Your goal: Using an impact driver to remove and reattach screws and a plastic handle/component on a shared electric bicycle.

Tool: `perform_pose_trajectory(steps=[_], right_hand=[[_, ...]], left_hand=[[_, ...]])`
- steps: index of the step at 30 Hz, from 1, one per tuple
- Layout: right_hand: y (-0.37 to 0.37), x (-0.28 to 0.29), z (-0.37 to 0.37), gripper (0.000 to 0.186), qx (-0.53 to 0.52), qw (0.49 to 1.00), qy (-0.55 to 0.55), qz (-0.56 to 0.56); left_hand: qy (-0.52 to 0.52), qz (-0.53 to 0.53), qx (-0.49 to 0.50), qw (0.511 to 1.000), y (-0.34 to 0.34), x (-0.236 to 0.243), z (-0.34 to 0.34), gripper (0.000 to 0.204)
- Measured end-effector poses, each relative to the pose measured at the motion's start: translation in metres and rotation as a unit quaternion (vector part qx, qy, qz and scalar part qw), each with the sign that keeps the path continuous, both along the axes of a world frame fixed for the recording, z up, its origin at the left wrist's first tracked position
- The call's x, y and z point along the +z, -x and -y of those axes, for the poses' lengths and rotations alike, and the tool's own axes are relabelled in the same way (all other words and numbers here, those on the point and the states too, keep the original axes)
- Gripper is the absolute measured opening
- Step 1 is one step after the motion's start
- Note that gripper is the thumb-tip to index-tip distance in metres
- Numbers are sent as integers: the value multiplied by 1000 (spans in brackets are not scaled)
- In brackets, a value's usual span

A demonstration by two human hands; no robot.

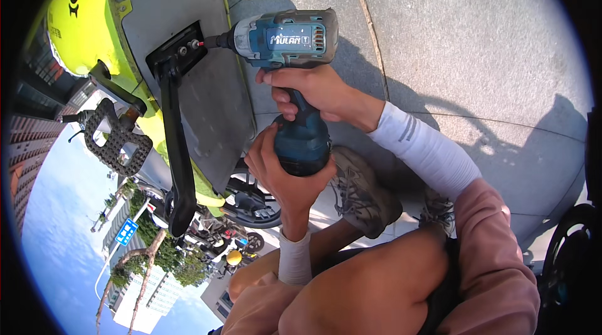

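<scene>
My right hand (323,89) is wrapped round the grip of a blue and black cordless impact driver (285,53). My left hand (285,186) clasps the battery base (302,147) from below. The driver points left, and its dark socket end (219,41) meets or nearly meets a bolt (195,44) with a reddish spot. A second bolt (183,51) sits beside it on a black bracket (157,57). From that bracket a black kickstand (173,134) extends down the grey underside panel (216,106) of a yellow-green bike, which lies tipped over.
A black pedal (118,137) on its crank juts out at the left. Grey paving (464,40) spreads to the right, with a thin stick (370,21) across it. My shoe (364,194) is below the driver. A dark wheel (567,260) stands at the right edge, and parked bikes (219,238) lie beyond.
</scene>
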State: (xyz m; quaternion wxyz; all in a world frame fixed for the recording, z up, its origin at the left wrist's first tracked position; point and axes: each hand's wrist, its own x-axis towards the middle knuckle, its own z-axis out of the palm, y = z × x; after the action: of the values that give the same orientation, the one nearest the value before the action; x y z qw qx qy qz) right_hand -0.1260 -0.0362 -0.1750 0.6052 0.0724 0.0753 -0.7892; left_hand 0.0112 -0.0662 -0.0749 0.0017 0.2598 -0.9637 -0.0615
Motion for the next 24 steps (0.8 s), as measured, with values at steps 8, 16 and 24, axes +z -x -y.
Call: perform_pose_trajectory(steps=[8,16,24], right_hand=[[-9,-9,5,16,-14,1000,20,13],[-6,-5,4,11,-15,999,25,44],[-6,-9,7,12,-18,1000,15,9]], left_hand=[[24,-5,-31,999,-7,-5,4,84],[14,-14,-20,1000,-5,-4,2,85],[17,-16,-25,999,-3,-8,5,85]])
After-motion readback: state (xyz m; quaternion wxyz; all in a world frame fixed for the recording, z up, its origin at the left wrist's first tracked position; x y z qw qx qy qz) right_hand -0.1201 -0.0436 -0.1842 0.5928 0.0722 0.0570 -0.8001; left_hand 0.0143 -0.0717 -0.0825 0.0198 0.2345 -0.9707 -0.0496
